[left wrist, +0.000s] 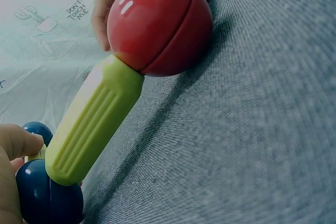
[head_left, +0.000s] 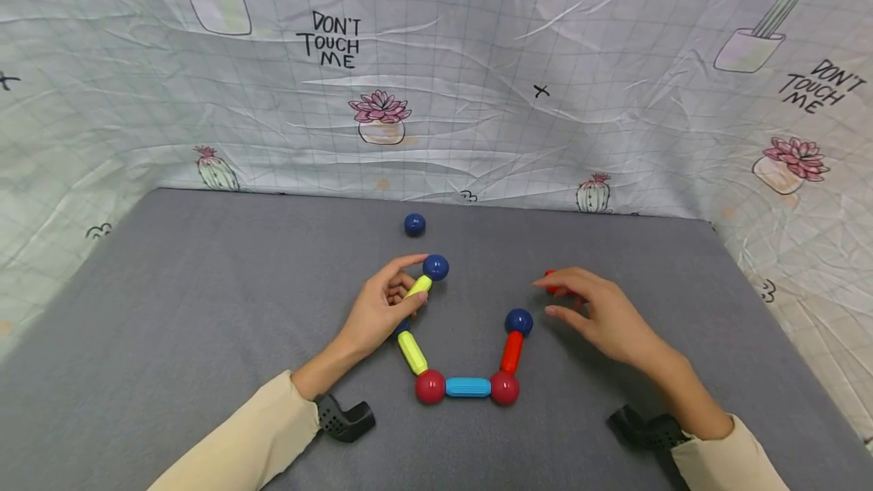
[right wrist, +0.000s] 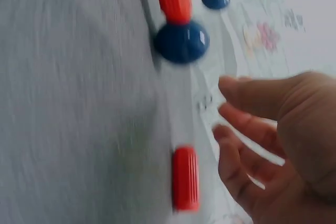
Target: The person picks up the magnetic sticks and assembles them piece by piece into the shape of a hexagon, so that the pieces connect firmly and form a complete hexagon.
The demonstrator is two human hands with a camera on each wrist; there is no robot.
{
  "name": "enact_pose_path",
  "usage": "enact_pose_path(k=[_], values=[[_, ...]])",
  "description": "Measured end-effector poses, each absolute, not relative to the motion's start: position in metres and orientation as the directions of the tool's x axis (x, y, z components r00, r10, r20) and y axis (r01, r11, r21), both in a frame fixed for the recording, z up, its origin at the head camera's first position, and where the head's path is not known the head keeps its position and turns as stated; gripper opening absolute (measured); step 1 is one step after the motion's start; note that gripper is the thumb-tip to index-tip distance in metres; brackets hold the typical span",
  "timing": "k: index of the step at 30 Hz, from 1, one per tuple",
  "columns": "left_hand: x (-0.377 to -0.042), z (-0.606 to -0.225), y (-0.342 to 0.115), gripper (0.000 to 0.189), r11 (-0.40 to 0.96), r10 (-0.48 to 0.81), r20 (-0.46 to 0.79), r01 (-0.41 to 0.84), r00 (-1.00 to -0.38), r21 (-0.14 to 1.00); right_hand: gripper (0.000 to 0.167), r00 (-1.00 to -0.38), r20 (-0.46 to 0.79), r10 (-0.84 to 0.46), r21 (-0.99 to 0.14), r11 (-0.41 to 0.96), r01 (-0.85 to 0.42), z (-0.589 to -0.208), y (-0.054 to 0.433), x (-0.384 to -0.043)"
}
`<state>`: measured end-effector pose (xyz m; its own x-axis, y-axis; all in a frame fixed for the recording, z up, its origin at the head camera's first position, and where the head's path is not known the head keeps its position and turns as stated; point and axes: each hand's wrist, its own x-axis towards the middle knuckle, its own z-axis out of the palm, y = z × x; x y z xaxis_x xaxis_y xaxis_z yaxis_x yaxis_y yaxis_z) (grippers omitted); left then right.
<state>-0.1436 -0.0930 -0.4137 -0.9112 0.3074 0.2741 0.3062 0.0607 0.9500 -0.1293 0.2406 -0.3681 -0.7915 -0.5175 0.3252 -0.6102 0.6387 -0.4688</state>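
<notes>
My left hand (head_left: 375, 311) pinches a yellow-green rod (head_left: 418, 288) between thumb and fingers. That rod slants up to a blue ball (head_left: 436, 267), and its lower end meets another blue ball (left wrist: 48, 195) partly hidden by the hand. From there a second yellow-green rod (head_left: 412, 352) runs to a red ball (head_left: 430, 386), then a light blue rod (head_left: 467, 387), a second red ball (head_left: 505, 388), a red rod (head_left: 511, 353) and a blue ball (head_left: 519, 322). My right hand (head_left: 603, 317), fingers apart and holding nothing, hovers by a loose red rod (right wrist: 186, 179).
A loose blue ball (head_left: 414, 224) lies toward the back of the grey cloth-covered table (head_left: 239, 286). Behind and at the sides hangs a pale printed sheet (head_left: 477, 36). Black wrist cameras are strapped under both forearms, close over the cloth.
</notes>
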Motion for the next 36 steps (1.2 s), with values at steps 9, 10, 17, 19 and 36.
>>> enact_pose_path(k=[9,10,17,19,36], values=[[-0.145,-0.415,-0.095,0.049,0.062,0.308,0.293,0.326,-0.905,0.943,0.030,-0.870,0.334,-0.362,-0.426,0.766,-0.482,-0.374,0.264,-0.138],[-0.145,-0.416,-0.095,0.049,0.058,0.310,0.296,0.329,-0.903,0.942,0.029,-0.871,0.336,-0.358,-0.426,0.767,-0.480,-0.375,0.264,-0.139],[-0.146,-0.416,-0.094,0.053,0.053,0.321,0.297,0.330,-0.899,0.942,0.028,-0.867,0.350,-0.354,-0.406,0.777,-0.481,-0.380,0.267,-0.141],[-0.145,-0.414,-0.093,0.054,0.057,0.322,0.295,0.330,-0.899,0.942,0.028,-0.867,0.350,-0.355,-0.402,0.779,-0.481,-0.381,0.268,-0.141],[-0.140,-0.405,-0.092,0.043,0.001,0.320,0.269,0.284,-0.908,0.959,0.030,-0.857,0.348,-0.379,-0.420,0.755,-0.504,-0.377,0.263,-0.145]])
